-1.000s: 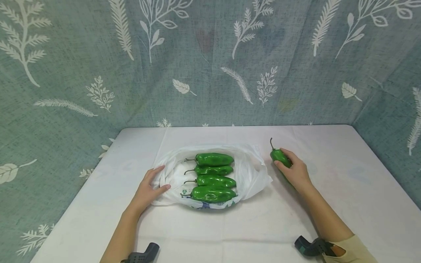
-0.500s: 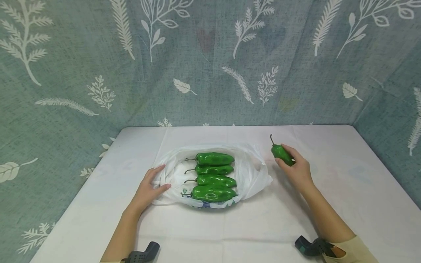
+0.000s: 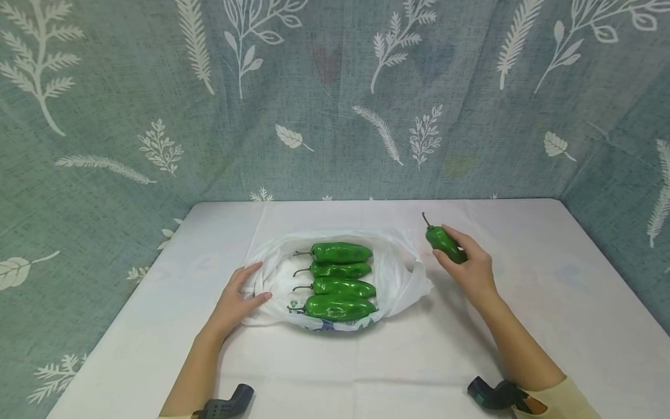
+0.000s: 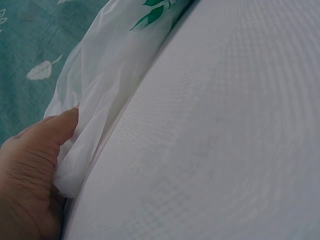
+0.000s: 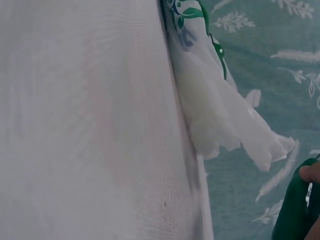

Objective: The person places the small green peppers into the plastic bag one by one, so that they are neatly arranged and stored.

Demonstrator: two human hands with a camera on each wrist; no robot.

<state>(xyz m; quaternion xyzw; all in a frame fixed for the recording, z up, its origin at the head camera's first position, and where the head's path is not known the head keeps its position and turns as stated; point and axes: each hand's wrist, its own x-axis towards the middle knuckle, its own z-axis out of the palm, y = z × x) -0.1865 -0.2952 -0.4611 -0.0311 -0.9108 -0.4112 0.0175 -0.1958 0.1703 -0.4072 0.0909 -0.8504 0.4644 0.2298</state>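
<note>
A white plastic bag (image 3: 403,289) lies in the middle of the table in the head view, its mouth spread wide. Inside it, several green chili peppers (image 3: 342,287) are lined up in a row, stems to the left. My left hand (image 3: 235,299) rests on the bag's left side, thumb and index finger spread apart. In the left wrist view the thumb touches the bag's thin plastic (image 4: 95,115). To the right of the bag, my right hand (image 3: 473,265) grips another green chili pepper (image 3: 444,241) between thumb and fingers, stem pointing up and left. Its lower end is hidden by the hand.
The table (image 3: 366,372) carries a white cloth. Behind it and along the sides hangs a blue-green curtain (image 3: 335,116) with white leaf patterns. Black devices are strapped to both wrists, the left one (image 3: 227,402) and the right one (image 3: 494,393).
My right hand has lifted the chili pepper slightly and brought it a little toward the left, tilting its stem further left. The left hand and the bag stay in place.
</note>
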